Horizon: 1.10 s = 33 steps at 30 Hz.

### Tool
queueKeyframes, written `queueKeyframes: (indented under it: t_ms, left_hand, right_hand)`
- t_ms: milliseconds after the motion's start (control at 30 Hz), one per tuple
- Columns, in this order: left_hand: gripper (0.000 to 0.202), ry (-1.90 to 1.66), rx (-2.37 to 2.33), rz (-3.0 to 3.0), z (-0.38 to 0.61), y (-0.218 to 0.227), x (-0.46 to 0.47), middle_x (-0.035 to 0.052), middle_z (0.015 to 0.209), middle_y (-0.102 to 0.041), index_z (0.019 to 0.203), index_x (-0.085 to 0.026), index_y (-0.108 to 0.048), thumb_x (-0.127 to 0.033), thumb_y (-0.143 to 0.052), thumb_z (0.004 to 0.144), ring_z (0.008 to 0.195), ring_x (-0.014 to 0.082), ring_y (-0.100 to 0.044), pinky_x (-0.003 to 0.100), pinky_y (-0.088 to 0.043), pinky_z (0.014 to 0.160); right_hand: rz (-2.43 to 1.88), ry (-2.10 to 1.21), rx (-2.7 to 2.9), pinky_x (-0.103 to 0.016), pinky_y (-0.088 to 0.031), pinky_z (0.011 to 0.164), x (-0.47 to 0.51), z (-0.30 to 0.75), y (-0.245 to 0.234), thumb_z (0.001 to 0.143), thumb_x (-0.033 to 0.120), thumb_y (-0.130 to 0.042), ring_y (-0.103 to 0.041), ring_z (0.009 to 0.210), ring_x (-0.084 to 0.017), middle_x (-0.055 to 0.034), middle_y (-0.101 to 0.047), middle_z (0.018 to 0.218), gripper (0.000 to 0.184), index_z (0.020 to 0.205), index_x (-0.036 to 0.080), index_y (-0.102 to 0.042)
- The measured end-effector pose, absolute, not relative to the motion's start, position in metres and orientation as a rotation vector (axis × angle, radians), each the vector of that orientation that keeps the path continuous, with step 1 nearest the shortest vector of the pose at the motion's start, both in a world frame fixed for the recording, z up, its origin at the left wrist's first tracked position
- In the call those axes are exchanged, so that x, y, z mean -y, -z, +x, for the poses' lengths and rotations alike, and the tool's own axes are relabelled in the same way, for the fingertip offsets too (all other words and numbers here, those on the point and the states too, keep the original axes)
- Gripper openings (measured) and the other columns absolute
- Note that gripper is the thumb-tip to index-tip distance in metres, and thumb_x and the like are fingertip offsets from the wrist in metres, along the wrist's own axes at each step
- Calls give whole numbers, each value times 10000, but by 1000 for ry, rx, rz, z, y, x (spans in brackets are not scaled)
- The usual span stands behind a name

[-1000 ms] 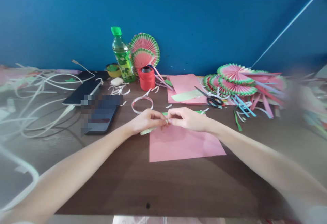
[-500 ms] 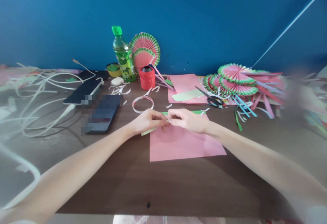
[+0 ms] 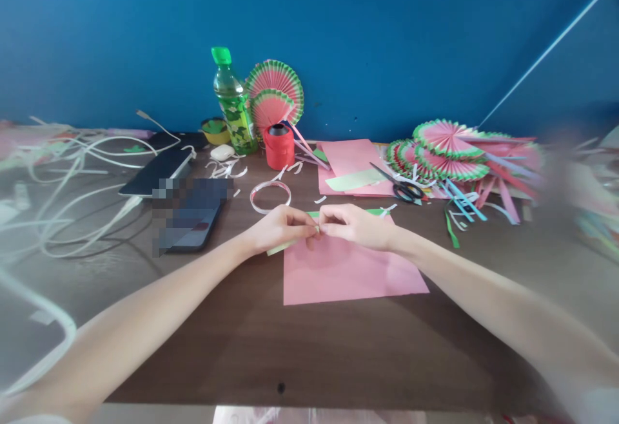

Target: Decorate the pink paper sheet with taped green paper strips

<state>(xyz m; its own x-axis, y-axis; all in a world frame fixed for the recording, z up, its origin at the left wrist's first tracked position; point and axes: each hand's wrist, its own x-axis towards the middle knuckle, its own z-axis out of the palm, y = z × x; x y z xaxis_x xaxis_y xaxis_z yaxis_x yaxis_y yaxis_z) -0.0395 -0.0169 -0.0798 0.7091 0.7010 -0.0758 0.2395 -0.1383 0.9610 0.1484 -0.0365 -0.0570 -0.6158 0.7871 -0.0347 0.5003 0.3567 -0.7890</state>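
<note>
And here was a papercraft spot: pleated pink-and-green paper fans (image 3: pixel 447 139) lay heaped, black-handled scissors (image 3: pixel 394 182) beside them, a flat pink paper sheet (image 3: pixel 348 279) in front, all on a dark-brown wooden desk (image 3: pixel 232 340) by a blue wall (image 3: pixel 367 37). Home or workshop? Unclear!

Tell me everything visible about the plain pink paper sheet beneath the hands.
The plain pink paper sheet looks thin, matte and four-sided, with straight edges and no visible creases. It lies flat on the dark brown wood-look table. A bright green paper strip runs along its far edge; whether attached is unclear. The left hand hides its far-left part, the right hand some of its far side; contact cannot be confirmed.
</note>
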Motion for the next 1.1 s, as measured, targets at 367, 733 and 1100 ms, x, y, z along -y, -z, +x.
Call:
queueKeyframes:
  t_ms: [367,733,1100]
  left_hand:
    - [202,-463,-766,1758,-39,79,16,23,662,-635,677,-122,-653,-291,-568,748,610,90,-535,200,-403,588]
    - [192,-465,-728,1753,-39,80,16,27,661,-635,682,-120,-649,-271,-560,759,617,90,-544,200,-411,605]
    - [188,-456,-711,1752,-40,79,17,28,664,-654,686,-123,-652,-260,-550,763,622,95,-560,210,-416,634]
  right_hand:
    - [-1115,-1176,2206,-246,-259,560,37,148,63,771,187,-450,-341,588,-89,48,-373,612,177,615,172,-367]
    - [-1154,-1174,2207,-251,-256,565,38,148,61,780,187,-451,-339,591,-90,46,-377,611,190,610,171,-367]
    - [-1149,-1168,2223,-245,-263,570,38,147,60,788,177,-449,-349,590,-86,47,-387,617,174,625,168,-388]
